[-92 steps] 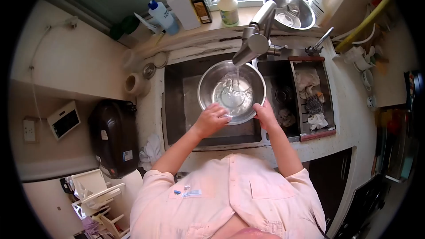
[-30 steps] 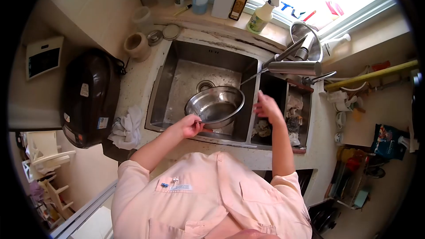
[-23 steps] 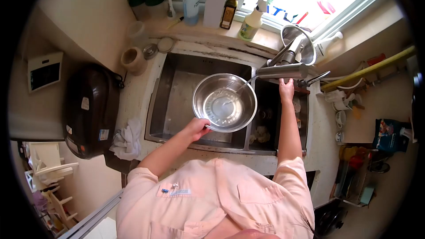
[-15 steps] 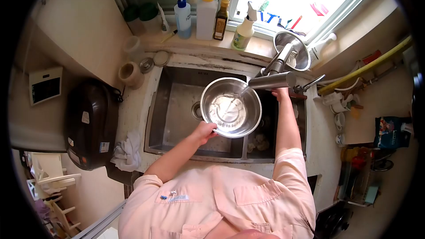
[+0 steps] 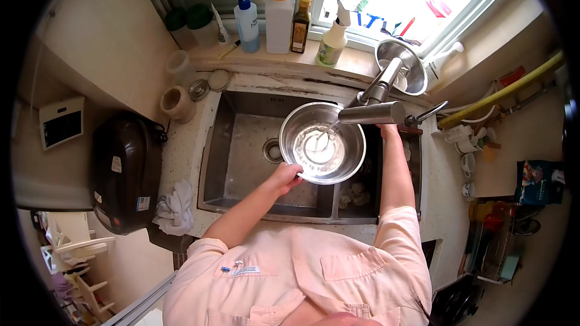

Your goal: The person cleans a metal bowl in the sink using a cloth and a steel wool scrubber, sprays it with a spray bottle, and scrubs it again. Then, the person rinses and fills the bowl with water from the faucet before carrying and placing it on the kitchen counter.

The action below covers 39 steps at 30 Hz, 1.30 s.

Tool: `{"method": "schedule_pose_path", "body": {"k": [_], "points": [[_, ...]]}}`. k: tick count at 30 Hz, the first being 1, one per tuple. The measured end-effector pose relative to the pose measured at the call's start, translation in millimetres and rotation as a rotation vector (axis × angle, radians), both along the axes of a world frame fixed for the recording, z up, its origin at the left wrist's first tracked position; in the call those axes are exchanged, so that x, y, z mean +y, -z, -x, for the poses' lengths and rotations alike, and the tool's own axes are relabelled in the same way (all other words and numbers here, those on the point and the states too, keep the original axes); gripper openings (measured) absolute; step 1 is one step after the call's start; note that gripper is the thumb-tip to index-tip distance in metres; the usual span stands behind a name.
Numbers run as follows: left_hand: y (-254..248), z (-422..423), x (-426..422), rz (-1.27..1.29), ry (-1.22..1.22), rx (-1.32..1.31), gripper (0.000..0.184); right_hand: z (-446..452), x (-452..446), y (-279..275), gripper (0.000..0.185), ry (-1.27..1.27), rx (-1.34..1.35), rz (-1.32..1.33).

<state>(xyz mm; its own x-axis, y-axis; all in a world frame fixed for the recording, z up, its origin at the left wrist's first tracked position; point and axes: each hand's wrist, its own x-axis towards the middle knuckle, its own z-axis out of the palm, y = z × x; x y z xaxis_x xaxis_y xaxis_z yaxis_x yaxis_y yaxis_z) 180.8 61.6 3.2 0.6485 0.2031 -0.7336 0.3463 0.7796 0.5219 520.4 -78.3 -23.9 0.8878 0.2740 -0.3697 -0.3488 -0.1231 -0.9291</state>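
A round stainless steel bowl [image 5: 294, 137] hangs over the double sink [image 5: 238, 139], above the divider between its basins. My left hand [image 5: 285, 178] grips its near-left rim with closed fingers. A thin stream of water runs from the cylindrical head of the metal faucet [image 5: 370, 112] into the bowl, and shallow rippling water shows inside. Behind and beneath the faucet head reaches my right hand [image 5: 388, 128]; the faucet hides its fingers, so whether it grips anything cannot be seen. Pale lumps [image 5: 354, 195] lie in the right basin, partly in shadow.
Along the sill stand a blue-capped bottle [image 5: 246, 27], a yellow-capped jug [image 5: 280, 23], a dark bottle [image 5: 300, 27], a spray bottle [image 5: 331, 42] and another metal bowl [image 5: 417, 72]. Left of the sink are a white cloth [image 5: 175, 208] and a dark appliance [image 5: 124, 172].
The bowl and my left hand have moved slightly to the right. The water stream now lands nearer the bowl's middle. My right hand stays behind the faucet.
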Motion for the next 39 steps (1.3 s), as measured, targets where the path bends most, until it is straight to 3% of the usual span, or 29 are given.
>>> {"method": "schedule_pose_path", "body": {"k": [5, 12, 16, 20, 22, 28, 39], "points": [[9.2, -5.4, 1.9, -0.011, 0.013, 0.006, 0.015, -12.4, 0.2, 4.0, 0.030, -0.130, -0.028, 0.091], [13.2, -7.4, -0.1, -0.028, 0.018, 0.023, 0.015, 24.7, 3.8, -52.4, 0.029, -0.092, -0.059, 0.153], [14.0, -9.3, 0.1, -0.028, 0.017, 0.013, 0.013, 15.0, 1.7, -36.1, 0.029, -0.121, -0.118, 0.234], [21.0, -9.8, 0.9, -0.035, 0.014, -0.001, 0.011, -14.6, -8.0, 12.1, 0.029, -0.065, -0.014, 0.089], [19.0, -12.4, 3.7, -0.049, 0.020, 0.003, 0.010, 4.2, -5.0, -24.6, 0.030, -0.059, 0.011, 0.059], [20.9, -6.4, 10.0, -0.047, -0.031, 0.058, 0.011, -12.1, -15.1, 1.0, 0.034, -0.098, 0.007, 0.015], [21.3, -9.2, 12.0, -0.110, -0.028, 0.024, 0.009, -0.3, -13.2, -9.5, 0.031, -0.096, -0.069, 0.027]]}}
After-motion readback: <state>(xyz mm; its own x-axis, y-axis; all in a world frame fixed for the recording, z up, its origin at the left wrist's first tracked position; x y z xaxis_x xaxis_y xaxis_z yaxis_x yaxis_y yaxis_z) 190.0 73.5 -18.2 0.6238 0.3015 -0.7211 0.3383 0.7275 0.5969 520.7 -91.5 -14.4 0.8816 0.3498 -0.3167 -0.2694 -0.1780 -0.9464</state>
